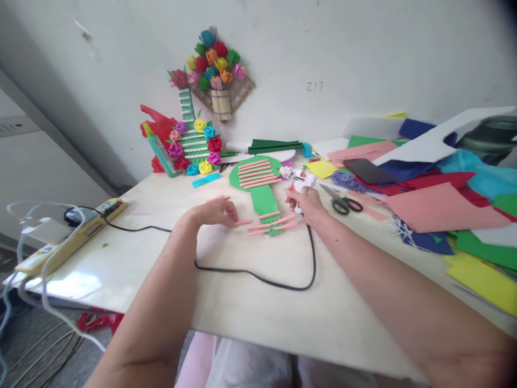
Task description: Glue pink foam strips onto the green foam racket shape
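Note:
A white hot glue gun (302, 180) is gripped in my right hand (309, 203), its nozzle pointing left toward the green cutout. My left hand (220, 212) pinches a thin pink paper stick (244, 222) just left of the cutout's narrow end. The green guitar-shaped paper cutout (263, 200) lies on the table between my hands. Several pink paper sticks (255, 175) run across its round end. More pink sticks (270, 222) lie across the narrow end, some slanting past its edge to the right.
The glue gun's black cord (262, 277) loops across the table toward a power strip (86, 229). Scissors (341, 203) lie right of my right hand, near a phone (368, 171) and coloured paper sheets (440, 207). A flower-trimmed paper guitar (194, 143) and a glue bottle (161, 153) stand against the wall.

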{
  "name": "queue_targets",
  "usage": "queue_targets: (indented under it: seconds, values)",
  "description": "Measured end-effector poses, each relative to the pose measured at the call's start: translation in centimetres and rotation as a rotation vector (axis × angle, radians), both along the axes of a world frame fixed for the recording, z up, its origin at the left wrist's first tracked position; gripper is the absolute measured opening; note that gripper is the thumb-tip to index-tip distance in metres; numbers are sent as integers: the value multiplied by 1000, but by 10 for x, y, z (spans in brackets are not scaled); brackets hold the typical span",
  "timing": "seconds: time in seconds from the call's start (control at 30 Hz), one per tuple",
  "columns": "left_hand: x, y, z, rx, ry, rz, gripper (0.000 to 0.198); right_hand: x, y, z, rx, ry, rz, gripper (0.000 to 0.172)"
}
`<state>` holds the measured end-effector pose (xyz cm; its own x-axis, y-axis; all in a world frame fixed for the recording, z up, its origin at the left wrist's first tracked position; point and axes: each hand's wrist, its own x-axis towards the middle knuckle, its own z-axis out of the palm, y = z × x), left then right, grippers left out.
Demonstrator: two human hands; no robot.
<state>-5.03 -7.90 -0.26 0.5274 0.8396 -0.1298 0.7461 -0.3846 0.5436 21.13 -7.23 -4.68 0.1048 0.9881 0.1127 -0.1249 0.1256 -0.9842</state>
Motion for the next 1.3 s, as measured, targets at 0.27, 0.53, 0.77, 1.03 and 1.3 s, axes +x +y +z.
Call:
queue_targets:
  seconds: [0.27, 0.53, 0.77, 1.03, 1.3]
  values:
    - [-12, 1, -5, -128, -642, 294, 27, 1, 5, -1, 70, -31, -56, 21]
    - [26, 0, -12, -269, -1054, 282, 33, 2, 14, 7, 208, -109, -148, 28]
    - [44, -2, -14, -226, -989, 243, 35, -16, -3, 27, 214, -131, 28, 35]
    - [60, -1, -18, -225, -950, 206, 33, -28, -9, 30, 195, -60, 43, 34]
    - [60, -2, -15, -176, -794, 125, 23, -24, -5, 25, 139, -16, 29, 33]
